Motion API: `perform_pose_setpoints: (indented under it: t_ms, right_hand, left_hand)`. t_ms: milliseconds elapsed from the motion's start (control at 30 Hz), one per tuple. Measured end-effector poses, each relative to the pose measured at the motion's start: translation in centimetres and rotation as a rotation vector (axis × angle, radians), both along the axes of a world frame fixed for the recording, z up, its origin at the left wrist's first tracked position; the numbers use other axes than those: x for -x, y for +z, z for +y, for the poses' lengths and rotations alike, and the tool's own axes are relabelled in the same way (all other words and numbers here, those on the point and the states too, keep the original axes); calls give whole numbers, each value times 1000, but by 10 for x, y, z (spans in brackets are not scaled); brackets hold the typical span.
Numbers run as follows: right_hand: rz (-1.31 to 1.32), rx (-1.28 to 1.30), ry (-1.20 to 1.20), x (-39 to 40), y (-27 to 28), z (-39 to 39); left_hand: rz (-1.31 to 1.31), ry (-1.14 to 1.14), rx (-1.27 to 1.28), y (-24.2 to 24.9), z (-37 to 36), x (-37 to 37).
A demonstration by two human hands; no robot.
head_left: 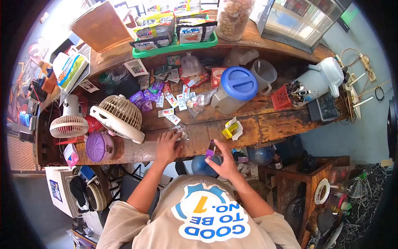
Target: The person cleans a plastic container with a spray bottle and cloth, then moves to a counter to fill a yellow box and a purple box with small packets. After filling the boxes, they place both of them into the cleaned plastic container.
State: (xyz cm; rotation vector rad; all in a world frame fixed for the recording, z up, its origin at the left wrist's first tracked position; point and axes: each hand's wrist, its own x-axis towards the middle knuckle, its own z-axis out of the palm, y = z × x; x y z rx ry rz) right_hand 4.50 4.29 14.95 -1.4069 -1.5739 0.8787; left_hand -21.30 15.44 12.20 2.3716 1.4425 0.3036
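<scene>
My left hand (167, 146) rests on the wooden counter (195, 145) with its fingers spread. Beside its fingertips lies a small clear plastic packet (182, 132). Between the thumb and fingers of my right hand (223, 161) is a small purple box (210, 150), held at the counter's front edge. A torn yellow packet with white paper (232, 129) lies just beyond that hand. White and red sachets (171, 112) are scattered past my left hand, near purple sachets (147, 96) and a clear bag (199, 101).
A blue-lidded jug (239, 84), a clear pitcher (264, 74) and a red basket (281, 98) stand at the right. Two fans (120, 116) and a purple-lidded tub (96, 147) are at the left. A green tray (176, 49) of snack packs sits on the upper shelf.
</scene>
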Motion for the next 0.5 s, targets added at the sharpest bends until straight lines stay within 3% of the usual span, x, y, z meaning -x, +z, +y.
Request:
perform_pose_setpoints:
  t_ms: [100,200,300,367,433,500]
  right_hand:
    - [75,52,-16,3,-19,-16]
    - [240,114,-64,9,-23,-24]
    - [137,109,4,7,-15,-24]
    - [121,62,31,5,-10,-20]
    - [161,86,-20,5,-11,-22]
    - [173,111,-19,4,-12,-22]
  left_hand:
    - [33,-84,-103,-22,5,-13]
    - [-81,-78,-87,-8,17,-25]
    - [-261,-22,-131,27,20,-12]
    - [-257,-96,-492,55,14,23]
    - [-273,-65,-621,89,21,68]
    - [-177,122,-622,134,32,106]
